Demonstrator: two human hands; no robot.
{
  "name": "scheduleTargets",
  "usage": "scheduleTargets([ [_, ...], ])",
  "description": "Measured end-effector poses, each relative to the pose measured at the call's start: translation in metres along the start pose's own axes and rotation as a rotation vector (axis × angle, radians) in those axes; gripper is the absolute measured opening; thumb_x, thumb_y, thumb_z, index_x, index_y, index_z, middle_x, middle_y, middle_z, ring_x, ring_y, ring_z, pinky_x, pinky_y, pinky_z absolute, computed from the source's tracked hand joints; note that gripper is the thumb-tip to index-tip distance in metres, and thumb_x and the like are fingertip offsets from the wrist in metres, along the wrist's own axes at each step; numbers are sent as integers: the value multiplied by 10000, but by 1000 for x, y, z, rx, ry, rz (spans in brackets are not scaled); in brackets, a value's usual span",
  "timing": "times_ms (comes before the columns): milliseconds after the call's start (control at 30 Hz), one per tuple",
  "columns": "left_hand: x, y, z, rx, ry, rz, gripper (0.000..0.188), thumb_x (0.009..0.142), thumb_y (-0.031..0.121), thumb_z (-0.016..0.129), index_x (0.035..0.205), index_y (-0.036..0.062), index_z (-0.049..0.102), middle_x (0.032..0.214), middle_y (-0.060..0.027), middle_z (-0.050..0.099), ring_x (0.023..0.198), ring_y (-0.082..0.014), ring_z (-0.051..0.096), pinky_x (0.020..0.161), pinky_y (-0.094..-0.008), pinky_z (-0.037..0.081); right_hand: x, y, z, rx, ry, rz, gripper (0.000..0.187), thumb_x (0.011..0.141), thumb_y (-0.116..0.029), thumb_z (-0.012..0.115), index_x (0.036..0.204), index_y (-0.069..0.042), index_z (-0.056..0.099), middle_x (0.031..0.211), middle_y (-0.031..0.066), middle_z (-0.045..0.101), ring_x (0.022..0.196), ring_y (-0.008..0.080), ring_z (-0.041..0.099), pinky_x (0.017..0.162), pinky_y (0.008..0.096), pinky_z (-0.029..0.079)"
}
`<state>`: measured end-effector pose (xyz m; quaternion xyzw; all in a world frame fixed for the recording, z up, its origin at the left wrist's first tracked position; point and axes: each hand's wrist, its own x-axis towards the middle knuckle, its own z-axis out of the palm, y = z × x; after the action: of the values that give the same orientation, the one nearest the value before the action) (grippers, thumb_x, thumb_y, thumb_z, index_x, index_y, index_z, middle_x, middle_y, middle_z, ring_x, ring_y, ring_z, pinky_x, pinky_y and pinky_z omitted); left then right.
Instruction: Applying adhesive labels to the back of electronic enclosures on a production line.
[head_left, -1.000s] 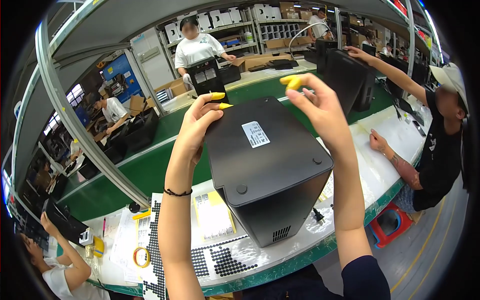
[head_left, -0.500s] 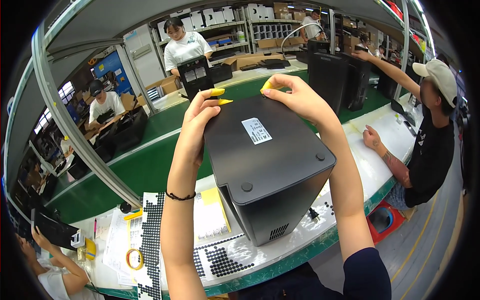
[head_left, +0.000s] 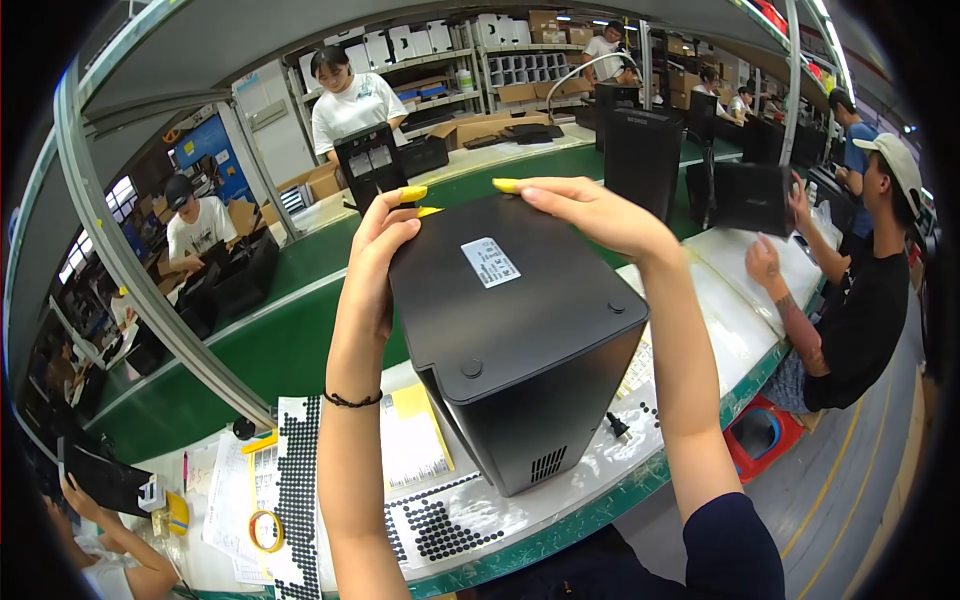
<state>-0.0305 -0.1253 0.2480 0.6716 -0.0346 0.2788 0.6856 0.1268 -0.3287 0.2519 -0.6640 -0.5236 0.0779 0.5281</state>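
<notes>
A black box-shaped appliance (head_left: 540, 335) stands in front of me, its upper face bearing a silver label (head_left: 490, 262) and round black feet (head_left: 471, 368). My left hand (head_left: 385, 230) is closed against the far left corner, thumb along the edge. At the far right edge rests my right hand (head_left: 600, 215), thumb on the upper face and a finger reaching past the edge. Yellow covers sit on some fingertips of both hands. A dark foot-like spot shows beside the right thumb; the undersides of both hands are hidden.
Sheets of black round pads (head_left: 298, 490) lie left and in front. There are also papers (head_left: 225, 490), a yellow tape roll (head_left: 266, 530) and a power plug (head_left: 620, 428). A green conveyor (head_left: 300, 330) runs beyond. A co-worker (head_left: 850, 270) at right holds a black panel (head_left: 752, 197).
My right fingers have gone from a pinch to a straighter reach along the far edge. The view has shifted slightly. The co-worker at right has brought a black panel nearer.
</notes>
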Motion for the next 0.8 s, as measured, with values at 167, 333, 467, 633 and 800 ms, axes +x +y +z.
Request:
scheduleTargets([
  [167, 1, -12, -4, -14, 11, 22, 366, 863, 135, 528, 1210, 20, 506, 1136, -116, 572, 1005, -154, 555, 861, -241, 438, 21, 14, 27, 658, -40, 132, 434, 912, -193, 541, 1322, -53, 519, 1193, 70, 604, 998, 107, 592, 833, 229, 483],
  [333, -10, -6, -1, 162, 188, 309, 307, 916, 88, 487, 1210, 4, 511, 1167, -120, 569, 1062, -172, 546, 933, -264, 411, 35, 23, 38, 776, 71, 50, 446, 858, -93, 506, 1303, -71, 516, 1070, 45, 617, 889, 70, 590, 761, 192, 484],
  [467, -57, 8, 41, 333, 435, 780, 354, 950, 117, 457, 1246, -77, 453, 1213, -168, 534, 1150, -233, 512, 991, -346, 382, 6, 27, 38, 670, 272, -15, 436, 926, -219, 535, 1335, -86, 463, 1083, 42, 586, 946, 74, 549, 804, 197, 440],
  [633, -155, 2, 53, 1075, -167, 1183, 276, 856, 198, 505, 1038, 18, 606, 1034, -144, 601, 907, -333, 593, 786, -413, 461, -58, 10, 70, 735, 494, -107, 480, 988, -350, 470, 1360, -51, 421, 1238, 89, 534, 1124, 128, 496, 955, 254, 374],
  [800, -184, -93, 103, 1364, -550, 1250, 180, 857, 168, 552, 1026, 119, 586, 1073, -25, 601, 1046, -171, 579, 944, -337, 456, -123, -4, 80, 431, 456, -257, 606, 965, -434, 481, 1382, -10, 364, 1308, 119, 482, 1205, 178, 456, 1038, 291, 302],
])
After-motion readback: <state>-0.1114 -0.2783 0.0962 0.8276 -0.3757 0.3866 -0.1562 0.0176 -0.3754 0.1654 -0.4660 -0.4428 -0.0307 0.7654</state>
